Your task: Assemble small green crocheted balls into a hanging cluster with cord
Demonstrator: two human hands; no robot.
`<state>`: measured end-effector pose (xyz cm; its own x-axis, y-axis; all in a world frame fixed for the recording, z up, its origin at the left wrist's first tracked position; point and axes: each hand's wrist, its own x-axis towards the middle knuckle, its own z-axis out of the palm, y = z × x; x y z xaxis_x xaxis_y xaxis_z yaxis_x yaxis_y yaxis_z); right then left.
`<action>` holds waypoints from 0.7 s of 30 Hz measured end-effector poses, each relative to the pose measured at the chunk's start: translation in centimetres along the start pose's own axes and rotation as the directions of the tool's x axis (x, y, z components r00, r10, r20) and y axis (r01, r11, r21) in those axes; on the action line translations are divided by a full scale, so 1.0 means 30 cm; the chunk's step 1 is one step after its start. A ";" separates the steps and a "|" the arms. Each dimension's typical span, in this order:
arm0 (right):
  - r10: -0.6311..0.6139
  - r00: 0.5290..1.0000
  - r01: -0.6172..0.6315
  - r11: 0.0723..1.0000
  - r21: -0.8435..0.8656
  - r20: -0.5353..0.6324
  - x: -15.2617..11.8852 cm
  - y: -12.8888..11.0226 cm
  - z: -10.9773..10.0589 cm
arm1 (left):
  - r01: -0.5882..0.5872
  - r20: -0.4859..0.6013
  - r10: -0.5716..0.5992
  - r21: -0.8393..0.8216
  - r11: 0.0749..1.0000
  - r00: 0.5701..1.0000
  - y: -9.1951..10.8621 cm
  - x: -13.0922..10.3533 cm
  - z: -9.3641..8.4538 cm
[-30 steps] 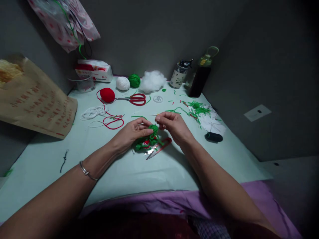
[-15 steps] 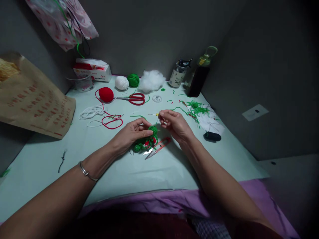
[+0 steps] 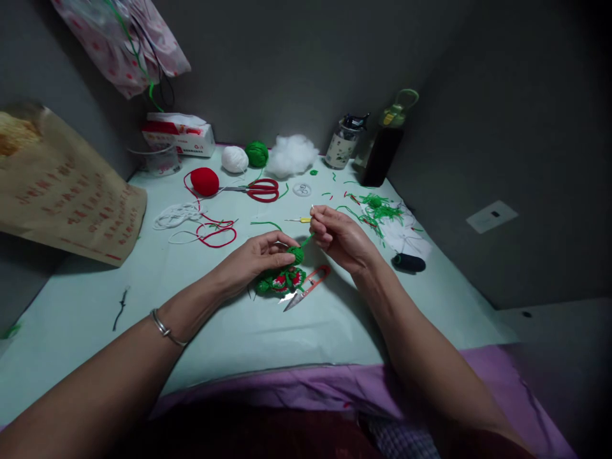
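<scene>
My left hand (image 3: 261, 255) pinches a small green crocheted ball (image 3: 296, 255) between thumb and fingers. From that ball a strand of green yarn (image 3: 307, 240) runs up to my right hand (image 3: 337, 236), whose fingers are closed. A thin, pale needle (image 3: 312, 208) pokes up above the right fingertips; most of it is hidden. Just below the left hand lie green, red and white crocheted pieces (image 3: 284, 279). Orange-handled thread snips (image 3: 308, 288) rest beside them. A crochet hook with a yellow grip (image 3: 299, 220) lies behind the right fingers, partly covered.
Red (image 3: 204, 182), white (image 3: 234, 159) and green yarn balls (image 3: 257, 154) sit toward the back, near red-handled scissors (image 3: 262, 190) and white stuffing (image 3: 292, 156). Green yarn scraps (image 3: 377, 207) and a dark roll (image 3: 408, 262) lie right. A paper bag (image 3: 81, 191) stands left.
My right hand has shifted slightly right, and the needle's tip now shows above its fingers. Green yarn is stretched between the hands. The crocheted ball has turned a little in my left hand.
</scene>
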<state>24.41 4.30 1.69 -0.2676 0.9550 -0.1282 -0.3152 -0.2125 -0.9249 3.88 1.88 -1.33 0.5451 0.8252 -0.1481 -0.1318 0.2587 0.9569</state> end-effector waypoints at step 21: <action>-0.534 0.834 0.447 0.513 -0.733 0.135 -0.032 0.037 0.024 | -0.173 -0.181 0.176 0.030 0.984 0.968 0.010 0.023 -0.055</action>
<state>23.66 2.99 1.04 -0.1777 0.8825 0.4355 0.3857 0.4696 -0.7942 2.84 3.35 -1.57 0.3548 0.9347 -0.0202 -0.1992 0.0967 0.9752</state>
